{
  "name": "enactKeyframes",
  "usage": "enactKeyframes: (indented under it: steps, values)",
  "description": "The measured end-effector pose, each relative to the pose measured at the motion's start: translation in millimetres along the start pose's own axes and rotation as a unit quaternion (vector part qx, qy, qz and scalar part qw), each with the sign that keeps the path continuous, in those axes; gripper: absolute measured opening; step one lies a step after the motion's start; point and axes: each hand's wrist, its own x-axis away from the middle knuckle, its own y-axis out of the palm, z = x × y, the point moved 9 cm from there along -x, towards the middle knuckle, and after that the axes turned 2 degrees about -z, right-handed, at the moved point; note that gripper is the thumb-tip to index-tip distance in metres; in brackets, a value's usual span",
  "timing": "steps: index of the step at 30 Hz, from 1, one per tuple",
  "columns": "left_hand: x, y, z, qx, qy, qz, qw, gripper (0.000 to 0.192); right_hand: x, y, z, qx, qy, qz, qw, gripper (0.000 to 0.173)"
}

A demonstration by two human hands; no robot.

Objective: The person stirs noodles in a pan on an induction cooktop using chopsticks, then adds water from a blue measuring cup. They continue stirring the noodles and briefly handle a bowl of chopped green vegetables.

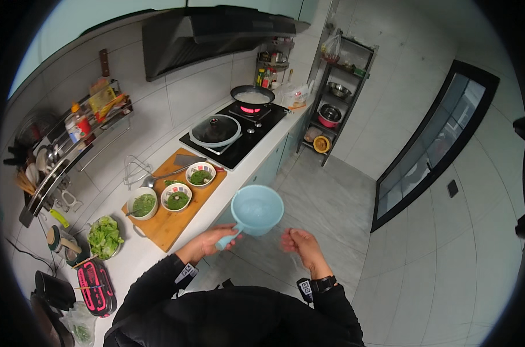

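Note:
My left hand (pixel 211 241) grips the handle of a light blue plastic water dipper (pixel 257 208) above the floor, in front of the counter edge. The dipper's bowl faces up, and its inside looks wet or holds some clear water. My right hand (pixel 300 243) hovers just right of the dipper, apart from it. Its fingers are loosely bent, slightly blurred, with nothing visible in them. To the left, a wooden cutting board (pixel 188 217) carries several bowls of chopped greens, such as a white bowl (pixel 142 203) with a spoon in it.
Past the board is a black cooktop (pixel 234 158) with a lidded pan (pixel 214 130) and a frying pan (pixel 253 96) over a glowing red burner. Lettuce (pixel 105 237) fills a bowl beside a black and pink lunch box (pixel 97 288). A dark shelf rack (pixel 335 93) stands by the far wall.

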Motion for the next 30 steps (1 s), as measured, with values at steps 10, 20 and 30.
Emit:
enactKeyframes:
  steps: [10,20,30]
  values:
    - [-201.4,25.4,118.8,0.076,0.039,0.028,0.996,0.041,-190.3,-49.7,-74.8,0.023,0.011,-0.134,0.991,0.043]
    - [-294.1,52.2,219.5,0.085,0.11,0.13,0.982,0.044,-340.0,-89.2,-164.7,0.048,0.009,-0.276,0.96,0.044]
    - [-368.0,-32.7,361.2,0.093,0.197,0.218,0.951,0.047,-500.0,-104.4,-255.5,0.058,0.001,-0.29,0.955,0.037]
